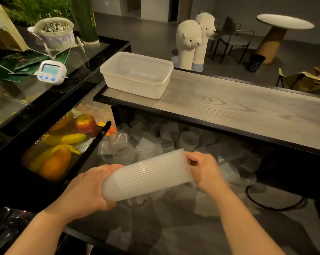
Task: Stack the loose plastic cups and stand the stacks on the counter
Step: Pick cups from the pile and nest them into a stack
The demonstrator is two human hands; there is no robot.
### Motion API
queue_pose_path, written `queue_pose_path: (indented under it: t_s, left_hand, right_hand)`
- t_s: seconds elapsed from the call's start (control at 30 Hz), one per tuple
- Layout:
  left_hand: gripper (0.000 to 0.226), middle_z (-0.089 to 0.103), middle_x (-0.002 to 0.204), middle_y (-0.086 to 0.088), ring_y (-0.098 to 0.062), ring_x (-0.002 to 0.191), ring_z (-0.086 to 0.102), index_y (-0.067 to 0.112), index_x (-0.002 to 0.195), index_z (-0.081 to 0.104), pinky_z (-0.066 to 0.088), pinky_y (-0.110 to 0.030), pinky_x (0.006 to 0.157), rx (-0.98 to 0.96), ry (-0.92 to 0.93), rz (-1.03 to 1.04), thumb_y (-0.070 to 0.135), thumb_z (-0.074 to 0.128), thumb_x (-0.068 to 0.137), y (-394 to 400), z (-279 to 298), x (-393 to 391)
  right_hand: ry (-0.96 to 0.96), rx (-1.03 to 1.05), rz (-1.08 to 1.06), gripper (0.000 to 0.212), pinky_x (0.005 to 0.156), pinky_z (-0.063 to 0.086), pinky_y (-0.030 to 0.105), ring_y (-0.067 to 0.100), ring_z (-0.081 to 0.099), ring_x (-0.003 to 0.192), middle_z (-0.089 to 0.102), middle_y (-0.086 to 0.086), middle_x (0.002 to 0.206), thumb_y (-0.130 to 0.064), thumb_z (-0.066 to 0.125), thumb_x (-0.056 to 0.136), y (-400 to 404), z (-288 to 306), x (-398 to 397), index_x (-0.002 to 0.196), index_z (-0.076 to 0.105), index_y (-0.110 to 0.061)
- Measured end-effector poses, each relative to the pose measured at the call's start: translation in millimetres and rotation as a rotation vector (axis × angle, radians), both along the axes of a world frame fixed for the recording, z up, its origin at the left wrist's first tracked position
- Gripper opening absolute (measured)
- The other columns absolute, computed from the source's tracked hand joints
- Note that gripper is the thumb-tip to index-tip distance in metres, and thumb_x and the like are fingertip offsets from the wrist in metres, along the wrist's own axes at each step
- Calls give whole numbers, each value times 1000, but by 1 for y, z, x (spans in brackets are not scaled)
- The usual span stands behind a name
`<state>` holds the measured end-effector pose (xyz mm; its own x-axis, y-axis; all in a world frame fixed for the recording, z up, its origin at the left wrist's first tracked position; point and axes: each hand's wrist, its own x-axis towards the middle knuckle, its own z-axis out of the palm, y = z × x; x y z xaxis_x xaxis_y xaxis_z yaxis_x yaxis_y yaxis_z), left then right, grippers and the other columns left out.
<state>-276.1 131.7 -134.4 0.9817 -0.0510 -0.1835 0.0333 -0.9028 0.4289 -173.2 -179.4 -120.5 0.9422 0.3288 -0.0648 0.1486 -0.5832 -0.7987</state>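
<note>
Translucent ribbed cup stack (148, 175) lying tilted, left hand (85, 188) cupping its base at eight o'clock, right hand (205, 170) pinching its rim at two o'clock, loose cups (148, 146) beyond.

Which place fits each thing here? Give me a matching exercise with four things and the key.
Things:
1. cup stack
2. tub
3. timer
4. apple

Places:
A. on the wooden counter
B. on the glass top at left
C. held sideways between both hands
D. in the case with the bananas

Pairs: 1-C, 2-A, 3-B, 4-D
</note>
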Motion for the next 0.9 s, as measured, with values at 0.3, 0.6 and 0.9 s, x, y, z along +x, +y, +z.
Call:
queue_pose_path:
  t_s: [0.3,0.6,0.9]
  left_hand:
    - [94,51,107,26,-7,94,57,52,130,36,55,-34,71,1,-86,196,46,87,52,0,-3,8]
    - [93,48,110,25,-6,95,52,50,134,36,42,-23,65,30,-112,248,43,89,57,-1,0,-1]
    - [94,42,107,37,-3,98,53,62,125,25,43,-21,67,65,-29,197,48,86,56,10,-6,-11]
  right_hand:
    - [221,64,-197,44,105,39,31,15,52,118,45,0,139,-50,58,91,25,-69,29,133,49,-47]
    - [109,-316,-186,44,101,38,25,23,53,119,34,6,147,-24,51,98,54,-109,39,142,46,-27]
    - [94,325,-575,26,81,54,37,21,66,92,71,4,101,-10,59,94,3,-57,39,112,67,-27]
